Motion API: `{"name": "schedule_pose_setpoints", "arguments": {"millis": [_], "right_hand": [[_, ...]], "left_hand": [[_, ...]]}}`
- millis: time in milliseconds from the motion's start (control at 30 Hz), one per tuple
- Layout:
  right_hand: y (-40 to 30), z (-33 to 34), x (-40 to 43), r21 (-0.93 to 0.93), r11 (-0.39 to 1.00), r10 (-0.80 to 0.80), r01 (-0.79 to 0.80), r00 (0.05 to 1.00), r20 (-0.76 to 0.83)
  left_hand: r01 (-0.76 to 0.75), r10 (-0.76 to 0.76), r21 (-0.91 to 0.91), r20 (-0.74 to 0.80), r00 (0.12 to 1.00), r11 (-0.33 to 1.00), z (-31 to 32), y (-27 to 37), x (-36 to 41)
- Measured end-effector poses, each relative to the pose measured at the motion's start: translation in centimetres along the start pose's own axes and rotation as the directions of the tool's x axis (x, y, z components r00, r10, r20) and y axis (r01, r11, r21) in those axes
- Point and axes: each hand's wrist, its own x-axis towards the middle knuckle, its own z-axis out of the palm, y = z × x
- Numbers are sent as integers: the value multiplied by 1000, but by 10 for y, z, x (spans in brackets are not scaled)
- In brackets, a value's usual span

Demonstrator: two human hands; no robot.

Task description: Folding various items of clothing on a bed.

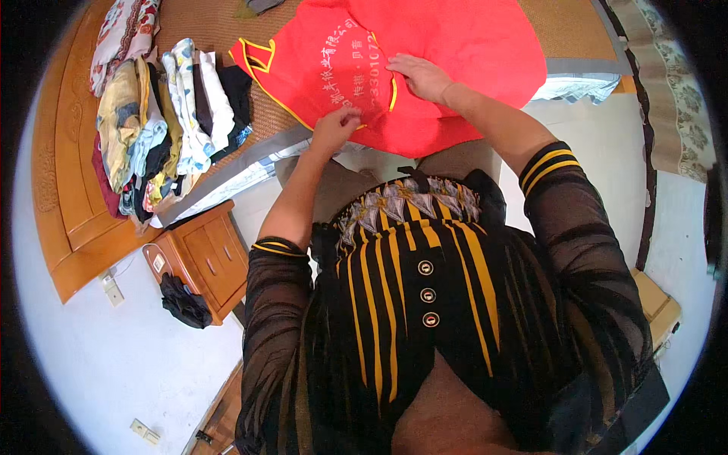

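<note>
A red fabric garment [455, 51] with yellow edging and white printed writing lies spread over the near edge of the bed, partly hanging past it. My left hand [336, 129] has its fingers curled at a yellow-edged part of the garment and appears to pinch it; the fingertips are slightly blurred. Palm down, my right hand [424, 78] rests on the red fabric with its fingers extended, near another strip of yellow edging. At the garment's left corner, the yellow edging frames a small opening.
A row of folded clothes [187, 108] sits left on the bed's woven mat [273, 96], beside the wooden headboard [85, 187]. Folded floral fabric [122, 40] is behind them. A wooden nightstand [205, 256] with a black bag [185, 304] on its side stands below. A curtain [674, 96] hangs right.
</note>
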Motion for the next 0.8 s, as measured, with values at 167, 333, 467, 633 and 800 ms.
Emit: {"name": "schedule_pose_setpoints", "arguments": {"millis": [167,333,467,633,800], "right_hand": [[-9,0,1,-123,992,-26,26,1000,2],[-9,-11,2,104,994,24,-19,999,-45],[3,-52,-15,342,932,237,-121,916,-323],[89,-71,-121,594,725,674,-350,541,-504],[169,-40,-286,725,89,996,-683,60,-66]], "left_hand": [[-228,107,660,220,970,716,1,10,-39],[-334,308,671,164,937,662,5,5,-54],[-275,351,596,-12,936,754,-3,1,-66],[-253,368,644,-48,929,722,-15,-2,-88],[-234,393,622,-130,910,747,-6,1,-83]]}}
